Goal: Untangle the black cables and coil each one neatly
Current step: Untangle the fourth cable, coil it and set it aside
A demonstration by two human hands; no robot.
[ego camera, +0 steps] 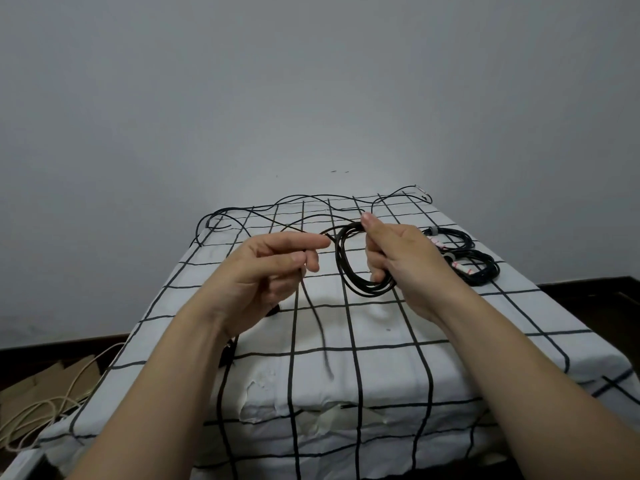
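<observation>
The right hand (398, 258) is clenched round a half-made coil of thin black cable (348, 271). Its thumb sits on top of the loops and its fingers curl round them, so the ring hangs upright just left of the grip, above the white cloth with a black grid pattern (381, 344). A little further left, the left hand (273, 268) pinches a strand of the same cable between thumb and forefinger, the other fingers curled in. A blurred tail of cable (320, 334) drops from under this pinch toward the near edge of the cloth. Beyond both grips, the uncoiled length of black cable (301, 199) wanders in loose curves along the far edge of the cloth. Right of the right hand's grip, two wound black cable bundles with white-and-red tags lie on the cloth side by side, the farther bundle (465, 239) and the nearer bundle (491, 270). Down to the left of the left forearm, pale beige cords (38, 410) and brown cardboard (31, 382) lie on the dark floor.
</observation>
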